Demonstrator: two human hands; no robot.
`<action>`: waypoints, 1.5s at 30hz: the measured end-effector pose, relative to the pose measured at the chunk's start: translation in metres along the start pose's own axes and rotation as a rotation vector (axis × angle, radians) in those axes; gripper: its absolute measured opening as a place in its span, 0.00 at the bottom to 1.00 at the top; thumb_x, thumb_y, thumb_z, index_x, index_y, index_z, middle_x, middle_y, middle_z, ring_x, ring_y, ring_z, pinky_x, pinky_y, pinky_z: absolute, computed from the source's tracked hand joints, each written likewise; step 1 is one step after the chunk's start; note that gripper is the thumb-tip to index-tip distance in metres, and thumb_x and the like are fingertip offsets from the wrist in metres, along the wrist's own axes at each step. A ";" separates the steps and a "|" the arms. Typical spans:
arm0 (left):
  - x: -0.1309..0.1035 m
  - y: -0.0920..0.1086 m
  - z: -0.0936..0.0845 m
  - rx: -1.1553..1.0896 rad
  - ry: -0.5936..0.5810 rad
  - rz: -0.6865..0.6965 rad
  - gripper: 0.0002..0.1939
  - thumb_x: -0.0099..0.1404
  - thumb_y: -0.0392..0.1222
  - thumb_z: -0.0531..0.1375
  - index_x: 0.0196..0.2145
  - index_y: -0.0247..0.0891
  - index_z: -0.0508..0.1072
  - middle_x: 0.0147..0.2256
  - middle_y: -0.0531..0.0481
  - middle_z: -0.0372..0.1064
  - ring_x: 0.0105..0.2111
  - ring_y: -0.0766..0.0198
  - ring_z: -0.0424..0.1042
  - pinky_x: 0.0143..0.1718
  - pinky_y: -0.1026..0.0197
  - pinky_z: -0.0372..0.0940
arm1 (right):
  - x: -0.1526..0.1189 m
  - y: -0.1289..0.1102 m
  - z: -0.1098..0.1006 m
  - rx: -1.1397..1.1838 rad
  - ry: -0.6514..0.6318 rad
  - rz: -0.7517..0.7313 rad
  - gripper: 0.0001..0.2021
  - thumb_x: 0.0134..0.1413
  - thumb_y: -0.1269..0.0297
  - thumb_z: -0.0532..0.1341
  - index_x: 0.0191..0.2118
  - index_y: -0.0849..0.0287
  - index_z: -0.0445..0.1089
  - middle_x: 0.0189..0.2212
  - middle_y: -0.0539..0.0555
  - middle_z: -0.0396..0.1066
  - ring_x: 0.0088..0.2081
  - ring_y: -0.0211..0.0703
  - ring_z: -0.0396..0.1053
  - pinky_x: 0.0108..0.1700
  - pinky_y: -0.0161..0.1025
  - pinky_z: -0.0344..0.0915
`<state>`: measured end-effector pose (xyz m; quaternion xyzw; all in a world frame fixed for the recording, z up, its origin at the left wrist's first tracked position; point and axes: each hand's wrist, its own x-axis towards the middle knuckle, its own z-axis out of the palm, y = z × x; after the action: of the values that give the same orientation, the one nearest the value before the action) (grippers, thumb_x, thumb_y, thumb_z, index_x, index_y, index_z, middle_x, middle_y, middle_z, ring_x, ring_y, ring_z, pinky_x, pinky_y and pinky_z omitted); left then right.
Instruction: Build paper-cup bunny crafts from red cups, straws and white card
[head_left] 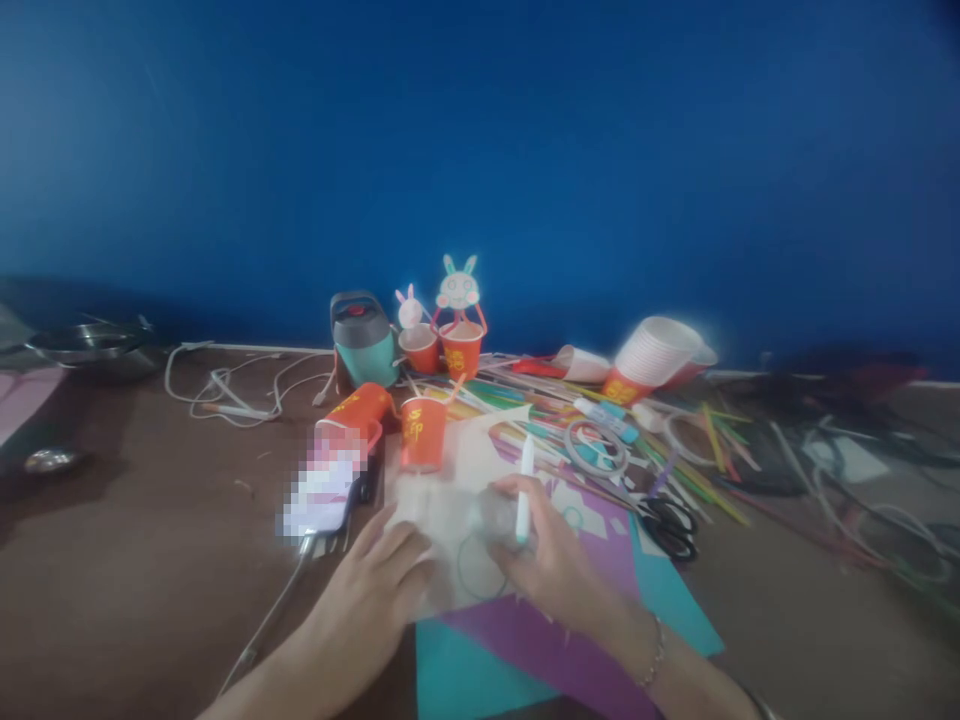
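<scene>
My right hand (551, 560) is closed, with a white marker (526, 480) with a pale green end standing up between its fingers. Its fingertips also close around a blurred, pale round object (495, 515), whose kind I cannot make out. Beneath it lies a white sheet of paper (442, 500) with a drawn circle (482, 568) on it. At the sheet's left edge, my left hand (382, 575) rests with its fingers bent slightly and apart. Purple paper (540, 640) and teal paper (472, 675) lie under the sheet.
Red paper cups (422, 435) stand behind the sheet, one bearing a rabbit cutout (458, 285). A phone (322, 495) leans left, near a teal bottle (365, 345). Rightward lie black-handled scissors (670, 527), a tape roll (596, 447), coloured sticks and stacked cups (652, 350).
</scene>
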<state>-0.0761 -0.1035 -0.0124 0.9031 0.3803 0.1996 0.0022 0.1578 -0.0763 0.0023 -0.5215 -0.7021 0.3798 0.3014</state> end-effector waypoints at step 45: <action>0.035 0.013 0.018 -0.324 -0.100 -0.213 0.34 0.55 0.44 0.65 0.57 0.40 0.58 0.48 0.43 0.71 0.48 0.50 0.69 0.48 0.47 0.65 | -0.015 0.001 -0.014 -0.081 -0.241 -0.087 0.36 0.43 0.82 0.54 0.60 0.53 0.51 0.57 0.57 0.60 0.60 0.47 0.58 0.61 0.48 0.59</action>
<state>-0.0385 -0.0862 -0.0145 0.8544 0.4359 0.2116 0.1877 0.1739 -0.0879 0.0085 -0.4531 -0.7698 0.3975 0.2097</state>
